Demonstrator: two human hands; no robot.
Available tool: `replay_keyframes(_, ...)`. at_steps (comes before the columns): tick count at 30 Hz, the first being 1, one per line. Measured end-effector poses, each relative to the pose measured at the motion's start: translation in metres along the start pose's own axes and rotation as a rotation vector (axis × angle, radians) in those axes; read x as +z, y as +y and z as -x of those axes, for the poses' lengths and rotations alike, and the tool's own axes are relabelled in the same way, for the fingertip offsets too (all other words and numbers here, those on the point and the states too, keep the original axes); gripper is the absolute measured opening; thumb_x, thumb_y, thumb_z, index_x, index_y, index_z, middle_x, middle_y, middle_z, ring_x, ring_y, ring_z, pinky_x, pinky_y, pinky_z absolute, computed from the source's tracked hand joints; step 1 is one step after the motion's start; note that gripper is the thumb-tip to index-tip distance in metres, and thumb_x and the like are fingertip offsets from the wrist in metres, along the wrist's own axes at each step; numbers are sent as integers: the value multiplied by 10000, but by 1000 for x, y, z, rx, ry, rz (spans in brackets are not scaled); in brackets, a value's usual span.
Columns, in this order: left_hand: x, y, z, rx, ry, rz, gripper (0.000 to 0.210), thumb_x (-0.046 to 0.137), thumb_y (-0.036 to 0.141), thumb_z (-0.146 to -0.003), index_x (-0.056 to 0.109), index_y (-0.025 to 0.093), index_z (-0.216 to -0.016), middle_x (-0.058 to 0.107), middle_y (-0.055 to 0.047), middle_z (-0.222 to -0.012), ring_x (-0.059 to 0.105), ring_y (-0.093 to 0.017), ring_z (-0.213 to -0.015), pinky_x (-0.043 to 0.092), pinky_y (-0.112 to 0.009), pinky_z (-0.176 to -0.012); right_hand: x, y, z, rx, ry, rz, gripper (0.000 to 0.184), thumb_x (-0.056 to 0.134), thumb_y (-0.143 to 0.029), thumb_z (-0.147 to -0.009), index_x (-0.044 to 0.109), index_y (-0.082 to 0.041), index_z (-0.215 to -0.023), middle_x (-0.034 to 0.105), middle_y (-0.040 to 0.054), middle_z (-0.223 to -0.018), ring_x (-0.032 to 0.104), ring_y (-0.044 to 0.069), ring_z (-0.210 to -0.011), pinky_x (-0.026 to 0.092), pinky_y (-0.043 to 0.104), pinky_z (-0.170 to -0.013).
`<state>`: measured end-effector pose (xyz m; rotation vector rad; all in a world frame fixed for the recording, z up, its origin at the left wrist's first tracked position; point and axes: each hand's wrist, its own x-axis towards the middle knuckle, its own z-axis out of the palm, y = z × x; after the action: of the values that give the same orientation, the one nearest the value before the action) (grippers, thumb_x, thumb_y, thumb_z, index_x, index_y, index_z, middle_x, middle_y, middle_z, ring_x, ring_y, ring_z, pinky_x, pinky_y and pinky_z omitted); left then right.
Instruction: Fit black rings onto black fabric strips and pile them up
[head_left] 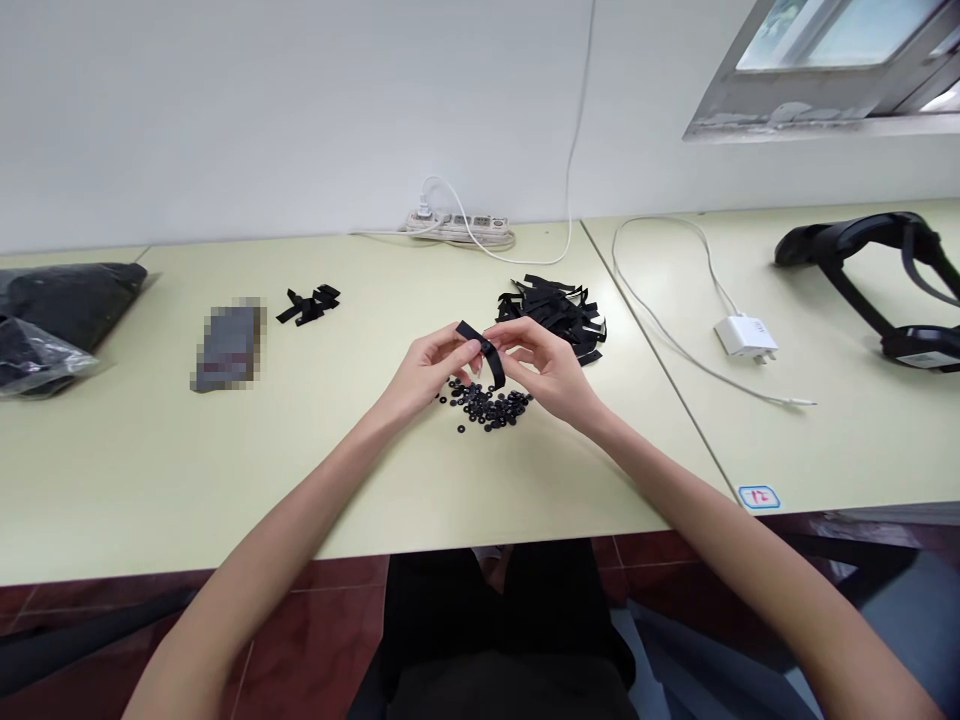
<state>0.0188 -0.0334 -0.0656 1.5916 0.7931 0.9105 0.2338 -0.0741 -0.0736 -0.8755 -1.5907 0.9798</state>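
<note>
Both hands meet above the middle of the pale green table (150, 470). My left hand (430, 366) and my right hand (541, 368) pinch one black strap (480, 347) between their fingertips, holding it a little above the table. Directly beneath it lies a scatter of several small black rings (487, 405). A heap of black straps (559, 312) sits just behind my right hand. A small bunch of black straps (309, 304) lies apart at the left.
A blurred dark flat object (227, 347) lies left of centre. Dark plastic bags (52, 310) sit at the far left edge. A power strip (459, 226) is against the wall. On the adjoining table are a white charger (745, 336) with cable and a black headset (892, 280).
</note>
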Motion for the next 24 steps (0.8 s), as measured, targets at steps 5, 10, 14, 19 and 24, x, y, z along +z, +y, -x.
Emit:
replay_keyframes(5, -1, 0, 0, 2, 15, -37, 274, 734, 473, -1007, 725, 232, -878, 732, -60, -864, 698, -182, -777, 621, -338, -723, -1, 0, 0, 15, 17, 49, 187, 722, -390, -1031, 761, -309, -1195, 736, 37, -1162, 701, 208, -1063, 619, 387, -920)
replay_keyframes(10, 0, 4, 3, 24, -18, -127, 266, 700, 502, -1036, 734, 248, -963, 746, -63, -887, 702, -189, -821, 585, -331, -728, -1, 1, -1, 42, 59, 92, 142, 755, -411, -1007, 767, -280, -1059, 753, 32, -1062, 719, 212, -1002, 628, 402, -901)
replay_keyframes(14, 1, 5, 4, 46, -50, -167, 241, 660, 480, -1066, 736, 254, -1031, 749, -60, -908, 703, -187, -840, 568, -325, -740, 0, -1, -1, 59, 96, 101, 155, 779, -388, -981, 757, -275, -1085, 766, 30, -1050, 735, 212, -981, 643, 416, -926)
replay_keyframes(19, 2, 1, 4, 37, -41, -175, 237, 637, 448, -1069, 693, 226, -1006, 751, -64, -917, 707, -185, -846, 574, -315, -739, -2, -1, -2, 63, 120, 143, 181, 770, -393, -981, 781, -260, -1105, 773, 41, -1027, 767, 214, -927, 666, 437, -925)
replay_keyframes(24, 0, -2, 3, -7, -63, -57, 245, 695, 389, -1045, 641, 252, -1241, 770, -57, -978, 743, -180, -892, 600, -292, -743, -3, 3, 0, 11, 122, 232, 147, 712, -363, -1031, 804, -257, -1075, 707, 42, -1042, 772, 186, -833, 693, 417, -840)
